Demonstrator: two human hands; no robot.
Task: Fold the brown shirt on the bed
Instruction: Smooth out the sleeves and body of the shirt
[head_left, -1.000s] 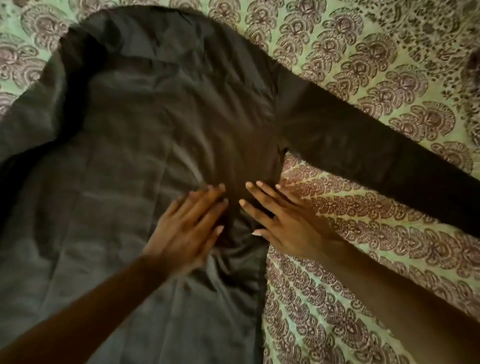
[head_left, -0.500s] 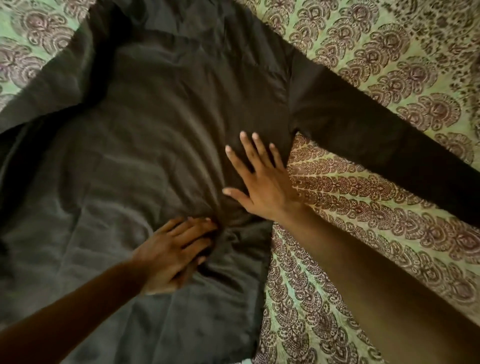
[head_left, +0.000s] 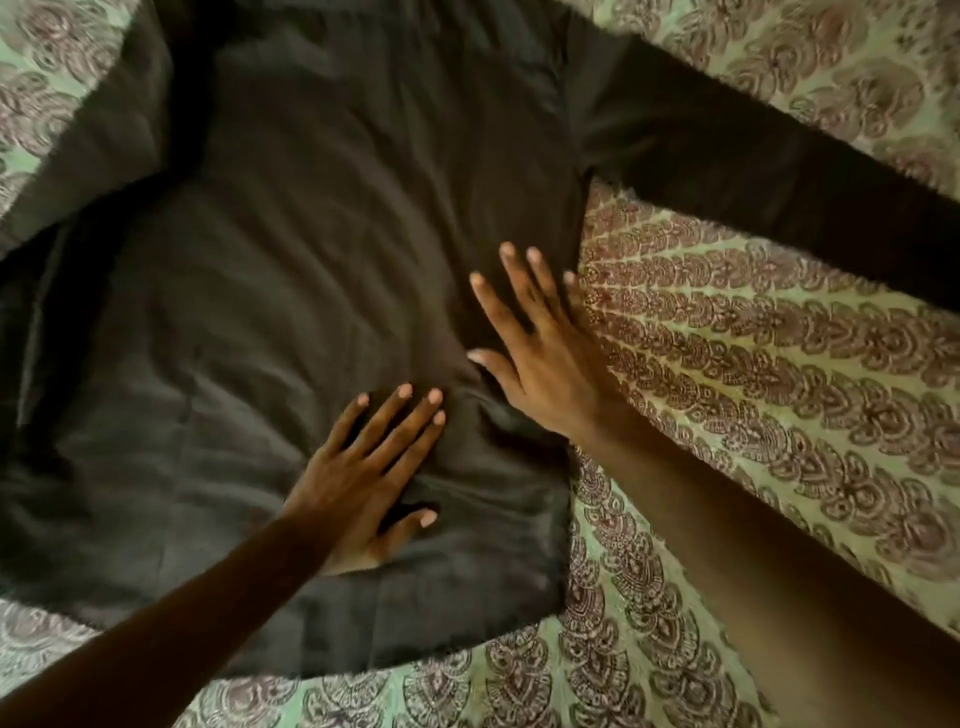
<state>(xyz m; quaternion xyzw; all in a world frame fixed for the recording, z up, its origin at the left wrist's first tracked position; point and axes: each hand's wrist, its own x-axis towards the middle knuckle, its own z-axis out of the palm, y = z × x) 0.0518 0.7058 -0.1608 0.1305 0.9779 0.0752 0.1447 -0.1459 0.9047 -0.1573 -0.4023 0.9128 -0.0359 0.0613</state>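
The brown shirt (head_left: 291, 270) lies spread flat on the bed, its body filling the left and middle of the view. One long sleeve (head_left: 753, 171) stretches out to the right. My left hand (head_left: 369, 467) presses flat on the lower body of the shirt, fingers straight and spread. My right hand (head_left: 540, 353) lies flat just above it, at the shirt's right side edge, fingers straight and pointing up toward the armpit. A small bunch of wrinkles sits between the two hands. The shirt's left side runs out of view.
The bed is covered by a green sheet (head_left: 779, 405) with a brown floral print, which shows to the right of the shirt, under its bottom hem and at the top left corner.
My left hand has uncurled from the bunched fabric and now presses flat. My right hand stays flat near the side seam. The view has shifted, showing the shirt's bottom hem.
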